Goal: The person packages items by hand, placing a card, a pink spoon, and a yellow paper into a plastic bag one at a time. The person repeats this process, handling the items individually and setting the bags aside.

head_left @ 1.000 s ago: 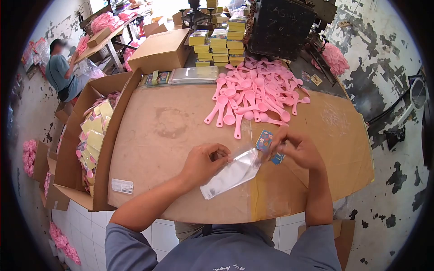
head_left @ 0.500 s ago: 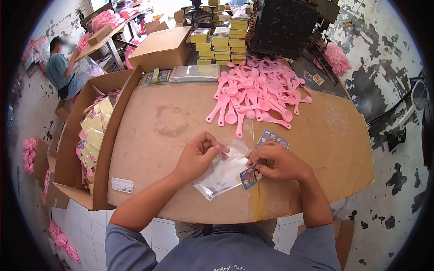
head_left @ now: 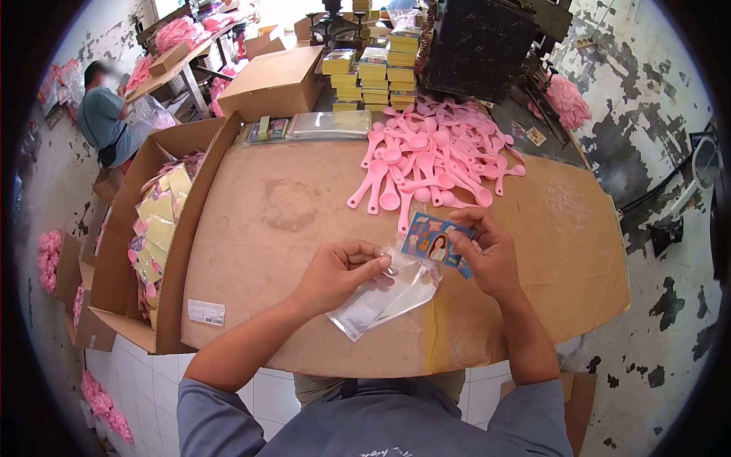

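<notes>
While the clear bag [head_left: 384, 301] is pinched by the left hand [head_left: 335, 274], the printed card [head_left: 426, 238], sloping down rightward at the bag's upper-right end, is pinched by the right hand [head_left: 493, 259].

clear plastic bags [head_left: 381, 301] under the hands [head_left: 343, 274], a blue printed card [head_left: 435, 241] tilted at their open end

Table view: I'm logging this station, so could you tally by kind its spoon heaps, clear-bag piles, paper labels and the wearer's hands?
Spoon heap: 1
Bag piles: 2 (back pile, near pile)
Label: 1
Hands: 2 (left hand, right hand)
Total: 6
</notes>
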Tool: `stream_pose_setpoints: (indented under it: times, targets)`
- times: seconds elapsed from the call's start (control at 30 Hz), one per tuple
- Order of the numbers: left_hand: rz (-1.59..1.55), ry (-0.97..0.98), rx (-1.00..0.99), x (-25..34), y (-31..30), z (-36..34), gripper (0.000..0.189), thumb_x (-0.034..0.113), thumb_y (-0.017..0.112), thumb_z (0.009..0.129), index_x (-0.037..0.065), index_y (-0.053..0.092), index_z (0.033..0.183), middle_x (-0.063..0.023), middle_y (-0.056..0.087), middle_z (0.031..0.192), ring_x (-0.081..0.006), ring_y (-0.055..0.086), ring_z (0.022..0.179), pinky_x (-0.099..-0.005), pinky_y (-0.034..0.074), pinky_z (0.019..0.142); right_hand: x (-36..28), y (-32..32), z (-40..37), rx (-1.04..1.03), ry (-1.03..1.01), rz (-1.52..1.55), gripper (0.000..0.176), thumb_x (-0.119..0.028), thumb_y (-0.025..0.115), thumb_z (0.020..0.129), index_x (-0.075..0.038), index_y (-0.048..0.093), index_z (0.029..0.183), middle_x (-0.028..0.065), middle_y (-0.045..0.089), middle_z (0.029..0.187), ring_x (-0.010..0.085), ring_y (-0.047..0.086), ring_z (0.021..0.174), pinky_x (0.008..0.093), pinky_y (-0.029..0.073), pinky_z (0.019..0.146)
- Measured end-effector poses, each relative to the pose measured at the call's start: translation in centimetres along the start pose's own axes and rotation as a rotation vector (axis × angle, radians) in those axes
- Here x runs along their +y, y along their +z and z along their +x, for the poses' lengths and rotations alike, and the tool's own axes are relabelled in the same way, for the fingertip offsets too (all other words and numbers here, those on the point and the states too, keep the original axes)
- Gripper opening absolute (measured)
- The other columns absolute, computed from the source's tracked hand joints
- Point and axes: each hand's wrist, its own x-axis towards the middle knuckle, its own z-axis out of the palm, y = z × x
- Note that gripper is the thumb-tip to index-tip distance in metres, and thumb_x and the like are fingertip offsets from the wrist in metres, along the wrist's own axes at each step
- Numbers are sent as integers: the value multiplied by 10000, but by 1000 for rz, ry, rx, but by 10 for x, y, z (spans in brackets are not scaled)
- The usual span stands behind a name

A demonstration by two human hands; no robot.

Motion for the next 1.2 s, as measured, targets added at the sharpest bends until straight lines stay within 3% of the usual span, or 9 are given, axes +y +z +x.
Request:
stream_pose_setpoints:
  times: [0.2, 0.4, 0.5, 0.6, 0.8, 0.9, 0.97, 1.07, 1.2]
  targets:
    - [-25, 0, 7, -1, 2, -1, 266, 128, 667, 1027, -95, 670, 1171, -125, 767, 1019, -150, 744, 917, -272, 605, 806, 2, -5, -3, -109, -13, -115, 219, -11, 700, 946, -11, 687, 1165, 46, 696, 1041, 101, 647, 926, 277, 518, 785]
    - [165, 47, -54, -5, 11, -6, 268, 132, 660, 1031, -63, 669, 1214, -87, 773, 994, -112, 730, 911, -254, 585, 798, -11, 10, -2, -318, -234, -366, 254, -20, 727, 928, -5, 696, 1179, 47, 698, 932, 103, 654, 840, 289, 522, 714]
    - [223, 65, -50, -6, 14, -8, 249, 130, 652, 1036, -52, 667, 1206, -73, 773, 972, -92, 718, 883, -249, 575, 763, 1, 25, -14, -225, 50, -82, 224, -36, 735, 931, 9, 705, 1148, 46, 704, 936, 97, 655, 826, 277, 519, 722]
    - [127, 76, 14, -9, 13, -5, 239, 129, 649, 1038, -55, 662, 1190, -71, 770, 961, -79, 703, 856, -245, 567, 730, -5, 26, -11, -71, 126, 91, 147, -48, 712, 956, 0, 704, 1094, 44, 702, 953, 131, 657, 867, 289, 528, 784]
    - [27, 23, -6, -8, 9, -4, 231, 124, 635, 1047, -59, 656, 1186, -77, 765, 994, -62, 687, 876, -238, 563, 725, -5, 22, -7, -437, -192, -248, 169, -120, 684, 981, 35, 722, 1037, 99, 706, 1054, 184, 682, 891, 302, 545, 804]
    - [69, 31, 25, -6, 9, -4, 237, 117, 632, 1047, -60, 652, 1203, -77, 764, 997, -58, 682, 868, -236, 560, 714, 19, -2, 6, -372, 21, -97, 176, -119, 679, 973, 34, 718, 1052, 128, 692, 1087, 237, 674, 986, 354, 535, 856]
    - [10, 43, 58, -2, 10, -5, 242, 112, 635, 1045, -57, 651, 1217, -77, 764, 988, -54, 678, 856, -233, 557, 710, 8, -22, 25, -52, -53, -559, 168, -114, 695, 939, 7, 723, 1052, 127, 662, 1055, 261, 649, 1027, 394, 510, 894]
    - [-17, -8, 52, 1, 5, -4, 242, 105, 643, 1038, -56, 651, 1219, -82, 761, 999, -56, 679, 860, -229, 559, 730, 33, -59, 34, -6, -154, -1174, 180, -125, 713, 902, -12, 713, 1042, 120, 626, 1036, 288, 620, 1024, 429, 486, 899]
    - [-15, -30, 13, 2, 4, -5, 247, 121, 635, 1045, -50, 650, 1222, -77, 754, 1028, -57, 681, 882, -223, 560, 754, 48, -61, 33, 30, -233, -1255, 176, -128, 696, 904, -29, 697, 1050, 112, 607, 1030, 299, 606, 989, 437, 476, 880]
